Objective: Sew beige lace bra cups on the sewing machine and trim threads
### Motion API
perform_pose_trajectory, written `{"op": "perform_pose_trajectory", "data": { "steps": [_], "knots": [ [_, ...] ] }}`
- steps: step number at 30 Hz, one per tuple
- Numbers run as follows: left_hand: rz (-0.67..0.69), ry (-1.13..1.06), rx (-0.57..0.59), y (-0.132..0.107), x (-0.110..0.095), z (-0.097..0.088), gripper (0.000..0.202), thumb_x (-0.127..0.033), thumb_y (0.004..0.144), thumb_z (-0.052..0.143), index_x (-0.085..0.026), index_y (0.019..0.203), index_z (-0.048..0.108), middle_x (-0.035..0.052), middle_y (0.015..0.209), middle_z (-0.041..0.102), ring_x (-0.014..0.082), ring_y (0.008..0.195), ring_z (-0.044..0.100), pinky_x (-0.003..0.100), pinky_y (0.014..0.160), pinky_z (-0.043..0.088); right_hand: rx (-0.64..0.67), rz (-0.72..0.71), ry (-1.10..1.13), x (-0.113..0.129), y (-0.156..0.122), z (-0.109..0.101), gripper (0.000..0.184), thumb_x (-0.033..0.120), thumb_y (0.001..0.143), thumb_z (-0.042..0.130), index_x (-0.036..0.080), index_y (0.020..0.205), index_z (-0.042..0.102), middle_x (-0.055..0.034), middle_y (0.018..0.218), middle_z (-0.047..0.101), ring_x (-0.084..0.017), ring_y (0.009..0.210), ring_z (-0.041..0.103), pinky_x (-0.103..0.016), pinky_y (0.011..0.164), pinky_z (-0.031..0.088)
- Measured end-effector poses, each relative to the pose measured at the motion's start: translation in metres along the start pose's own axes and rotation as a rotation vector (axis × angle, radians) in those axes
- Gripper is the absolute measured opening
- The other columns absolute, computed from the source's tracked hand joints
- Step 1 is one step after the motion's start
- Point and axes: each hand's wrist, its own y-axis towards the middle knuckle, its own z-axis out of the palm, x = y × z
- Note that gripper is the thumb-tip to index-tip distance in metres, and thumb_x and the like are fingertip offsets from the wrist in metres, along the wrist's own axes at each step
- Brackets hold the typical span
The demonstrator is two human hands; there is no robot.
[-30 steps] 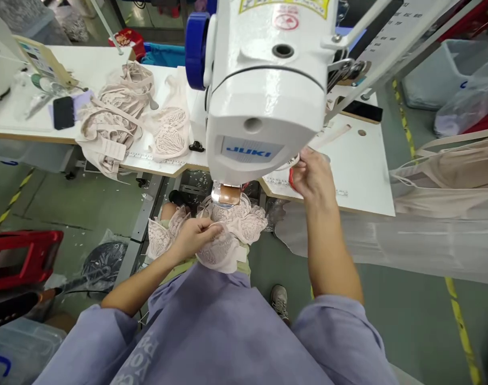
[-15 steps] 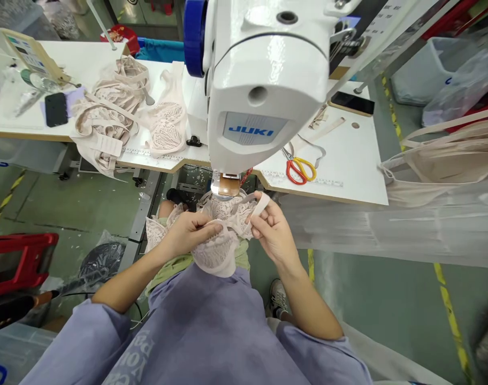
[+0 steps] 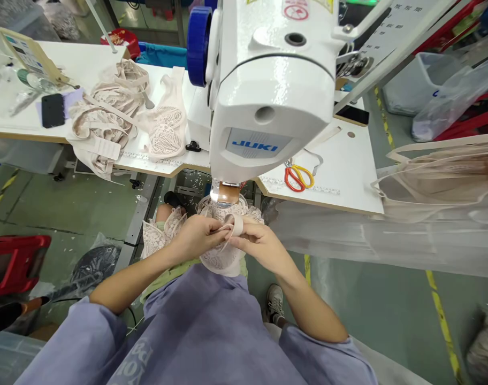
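A pale pink lace bra (image 3: 218, 256) lies on my lap, just below the white JUKI sewing machine head (image 3: 268, 91). My left hand (image 3: 196, 238) is closed, pinching the lace garment from the left. My right hand (image 3: 256, 243) is closed on a beige elastic strap (image 3: 236, 224), folding it over against the garment where both hands meet. The machine's metal foot end (image 3: 226, 193) hangs right above my fingers.
Red and yellow scissors (image 3: 295, 175) lie on the white table (image 3: 348, 176) to the right of the machine. A pile of beige bras (image 3: 115, 115) and a black phone (image 3: 52, 110) sit on the left table. Sheer beige fabric (image 3: 436, 182) hangs at right.
My right hand left the table near the scissors, brought a beige strap down to my lap, and now presses it against the lace garment beside my left hand.
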Motion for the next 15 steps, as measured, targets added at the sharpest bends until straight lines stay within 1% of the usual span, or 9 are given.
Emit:
{"op": "perform_pose_trajectory", "data": {
  "steps": [2, 4, 6, 7, 8, 11, 12, 13, 15],
  "knots": [
    [-0.002, -0.023, 0.048, 0.000, 0.000, 0.000, 0.045, -0.042, 0.092, 0.057, -0.016, 0.056, 0.046, -0.0046, 0.053, 0.038, 0.0083, 0.053, 0.034, 0.025, 0.050, 0.019, -0.074, -0.034, -0.108, 0.001, -0.001, 0.005, 0.016, 0.037, 0.087, 0.074, 0.028, 0.098, 0.082, -0.0041, 0.098, 0.072, -0.016, 0.093, 0.065, -0.027, 0.079, 0.052],
    [0.057, -0.081, 0.051, 0.000, 0.001, 0.004, 0.038, -0.039, 0.090, 0.061, -0.016, 0.061, 0.051, -0.0032, 0.060, 0.046, 0.0099, 0.059, 0.043, 0.023, 0.053, 0.027, -0.142, -0.065, -0.083, -0.002, 0.000, 0.008, 0.014, 0.036, 0.086, 0.074, 0.027, 0.093, 0.082, -0.0036, 0.092, 0.073, -0.016, 0.087, 0.065, -0.026, 0.074, 0.052],
    [0.155, -0.158, -0.031, -0.002, 0.005, 0.015, 0.032, -0.039, 0.090, 0.063, -0.016, 0.069, 0.057, 0.0005, 0.076, 0.056, 0.0133, 0.073, 0.052, 0.023, 0.062, 0.038, -0.210, -0.074, 0.041, -0.008, 0.003, 0.011, 0.013, 0.037, 0.084, 0.076, 0.026, 0.090, 0.082, -0.0032, 0.090, 0.073, -0.016, 0.085, 0.066, -0.026, 0.075, 0.052],
    [0.187, -0.189, -0.096, -0.003, 0.008, 0.022, 0.029, -0.039, 0.091, 0.062, -0.016, 0.074, 0.059, 0.0022, 0.083, 0.059, 0.0146, 0.079, 0.055, 0.024, 0.067, 0.042, -0.240, -0.062, 0.111, -0.012, 0.005, 0.011, 0.014, 0.038, 0.084, 0.076, 0.026, 0.089, 0.081, -0.0032, 0.091, 0.074, -0.016, 0.085, 0.066, -0.027, 0.075, 0.053],
    [0.199, -0.206, -0.169, -0.004, 0.011, 0.031, 0.027, -0.039, 0.093, 0.060, -0.017, 0.079, 0.060, 0.0028, 0.085, 0.060, 0.0147, 0.080, 0.056, 0.024, 0.068, 0.043, -0.264, -0.040, 0.171, -0.016, 0.007, 0.011, 0.016, 0.039, 0.083, 0.077, 0.025, 0.089, 0.081, -0.0033, 0.090, 0.074, -0.016, 0.084, 0.066, -0.027, 0.076, 0.053],
    [0.192, -0.168, -0.392, -0.004, 0.024, 0.050, 0.020, -0.037, 0.096, 0.057, -0.017, 0.097, 0.061, -0.0002, 0.075, 0.060, 0.0123, 0.064, 0.055, 0.023, 0.060, 0.043, -0.297, 0.040, 0.278, -0.023, 0.015, 0.004, 0.022, 0.044, 0.080, 0.079, 0.024, 0.089, 0.080, -0.0037, 0.088, 0.075, -0.017, 0.081, 0.067, -0.029, 0.076, 0.055],
    [0.223, -0.119, -0.444, -0.002, 0.028, 0.051, 0.022, -0.036, 0.096, 0.056, -0.017, 0.105, 0.061, -0.0004, 0.074, 0.062, 0.0124, 0.061, 0.055, 0.023, 0.058, 0.044, -0.296, 0.070, 0.295, -0.023, 0.019, 0.000, 0.024, 0.045, 0.079, 0.079, 0.023, 0.090, 0.080, -0.0037, 0.088, 0.075, -0.017, 0.079, 0.067, -0.029, 0.075, 0.055],
    [0.277, -0.049, -0.464, 0.000, 0.031, 0.049, 0.026, -0.034, 0.097, 0.054, -0.016, 0.113, 0.062, 0.0002, 0.073, 0.064, 0.0130, 0.060, 0.058, 0.023, 0.059, 0.045, -0.300, 0.097, 0.307, -0.023, 0.023, -0.005, 0.027, 0.047, 0.078, 0.080, 0.023, 0.091, 0.080, -0.0036, 0.087, 0.075, -0.016, 0.077, 0.066, -0.029, 0.074, 0.055],
    [0.412, 0.121, -0.424, 0.004, 0.031, 0.038, 0.032, -0.030, 0.098, 0.050, -0.017, 0.124, 0.064, 0.0023, 0.074, 0.070, 0.0145, 0.063, 0.063, 0.024, 0.061, 0.047, -0.325, 0.131, 0.317, -0.021, 0.031, -0.014, 0.032, 0.050, 0.077, 0.079, 0.023, 0.094, 0.079, -0.0031, 0.086, 0.075, -0.015, 0.072, 0.065, -0.027, 0.069, 0.055]
  ]
}}
